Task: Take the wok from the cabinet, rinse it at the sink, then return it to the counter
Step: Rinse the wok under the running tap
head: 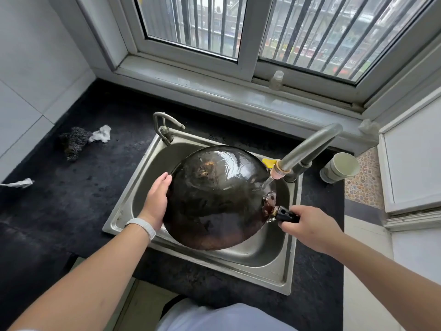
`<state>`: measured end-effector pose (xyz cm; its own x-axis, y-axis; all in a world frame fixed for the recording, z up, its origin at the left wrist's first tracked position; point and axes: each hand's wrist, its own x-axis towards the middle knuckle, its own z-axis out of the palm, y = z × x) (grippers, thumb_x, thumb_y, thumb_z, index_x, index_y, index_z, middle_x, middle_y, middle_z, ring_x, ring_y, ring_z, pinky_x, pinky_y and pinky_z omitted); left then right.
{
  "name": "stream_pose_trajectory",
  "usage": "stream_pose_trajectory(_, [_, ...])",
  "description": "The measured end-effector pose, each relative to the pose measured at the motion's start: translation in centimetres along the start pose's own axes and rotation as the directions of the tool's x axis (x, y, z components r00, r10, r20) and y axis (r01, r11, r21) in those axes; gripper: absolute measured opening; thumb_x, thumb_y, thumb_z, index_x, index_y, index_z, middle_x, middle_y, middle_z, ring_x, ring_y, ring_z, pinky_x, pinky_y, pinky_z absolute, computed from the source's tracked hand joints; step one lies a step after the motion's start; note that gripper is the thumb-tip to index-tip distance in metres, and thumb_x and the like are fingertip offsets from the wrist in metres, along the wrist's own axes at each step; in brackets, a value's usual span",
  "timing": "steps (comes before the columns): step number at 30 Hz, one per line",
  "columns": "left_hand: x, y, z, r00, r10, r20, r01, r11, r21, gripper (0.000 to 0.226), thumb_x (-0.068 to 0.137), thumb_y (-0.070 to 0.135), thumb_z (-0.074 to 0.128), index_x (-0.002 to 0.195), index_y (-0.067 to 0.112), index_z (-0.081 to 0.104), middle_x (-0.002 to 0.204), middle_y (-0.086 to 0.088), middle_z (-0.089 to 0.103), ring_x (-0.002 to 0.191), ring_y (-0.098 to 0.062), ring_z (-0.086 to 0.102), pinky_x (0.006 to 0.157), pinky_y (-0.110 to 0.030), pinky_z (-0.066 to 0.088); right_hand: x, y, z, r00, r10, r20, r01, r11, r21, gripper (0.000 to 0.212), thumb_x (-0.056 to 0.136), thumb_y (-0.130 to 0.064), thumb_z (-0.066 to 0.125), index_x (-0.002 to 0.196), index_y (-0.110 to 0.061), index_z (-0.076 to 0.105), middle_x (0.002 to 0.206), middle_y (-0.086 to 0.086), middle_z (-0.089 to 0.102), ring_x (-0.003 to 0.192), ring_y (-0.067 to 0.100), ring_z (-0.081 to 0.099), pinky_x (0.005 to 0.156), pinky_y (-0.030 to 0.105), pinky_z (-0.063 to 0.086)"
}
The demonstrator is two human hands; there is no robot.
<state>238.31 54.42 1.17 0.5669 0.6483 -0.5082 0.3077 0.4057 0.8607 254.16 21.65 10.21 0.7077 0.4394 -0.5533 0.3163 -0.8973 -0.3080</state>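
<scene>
The dark, wet wok (217, 197) is turned bottom-up over the steel sink (272, 256). A thin stream of water runs from the faucet (307, 149) onto its right side near the handle joint. My right hand (310, 226) grips the wok's black handle at the right. My left hand (156, 199) lies flat against the wok's left rim, bracing it. A white band is on my left wrist.
Black counter (71, 199) surrounds the sink. On its left lie a dark speckled cloth (74, 142) and crumpled white paper (101, 133). A small second tap (164, 125) stands at the sink's back left. A pale cup (341, 167) sits right of the faucet. A window runs behind.
</scene>
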Motion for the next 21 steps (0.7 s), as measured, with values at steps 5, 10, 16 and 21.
stream_pose_trajectory(5, [1.1,0.2,-1.3,1.000,-0.014,0.011,0.014,1.000,0.023,0.026,0.101,0.029,0.057,0.125,0.027,0.067,0.130,0.008,0.066,0.125,-0.010,0.059,0.112,-0.035,0.043,0.3,-0.1,0.7,0.997,0.044,0.069,-0.049,0.995,0.086,0.019,0.084,-0.044,0.064,0.080,-0.025,0.067,0.067,0.000,0.067,0.056,0.014,0.059,0.054,0.030,0.041])
stream_pose_trajectory(10, [1.4,0.7,-2.7,1.000,0.013,0.022,-0.015,0.997,0.078,0.038,0.093,0.037,0.065,0.126,0.020,0.071,0.127,0.002,0.072,0.121,-0.015,0.064,0.111,-0.041,0.045,0.8,-0.6,2.0,0.988,0.061,0.142,-0.083,0.985,0.153,0.021,0.079,-0.040,0.066,0.080,-0.019,0.066,0.062,0.000,0.063,0.054,0.015,0.058,0.053,0.032,0.042])
stream_pose_trajectory(16, [2.0,1.1,-4.5,0.999,-0.035,0.025,0.031,0.992,0.124,0.067,0.070,0.056,0.072,0.122,0.015,0.073,0.122,-0.003,0.074,0.119,-0.022,0.066,0.109,-0.047,0.047,0.6,-2.2,2.9,0.990,0.038,0.135,-0.044,0.998,0.039,0.017,0.088,-0.035,0.061,0.081,-0.020,0.058,0.071,0.000,0.063,0.063,0.019,0.061,0.054,0.031,0.042])
stream_pose_trajectory(21, [2.0,1.1,-4.9,0.999,-0.039,0.021,0.034,0.978,0.207,0.039,0.094,0.036,0.065,0.124,0.012,0.072,0.122,-0.004,0.072,0.119,-0.021,0.064,0.110,-0.043,0.046,0.0,-2.9,3.9,0.995,-0.009,0.101,0.018,0.995,-0.094,0.023,0.094,-0.039,0.053,0.082,-0.021,0.046,0.075,-0.001,0.059,0.067,0.020,0.059,0.052,0.031,0.038])
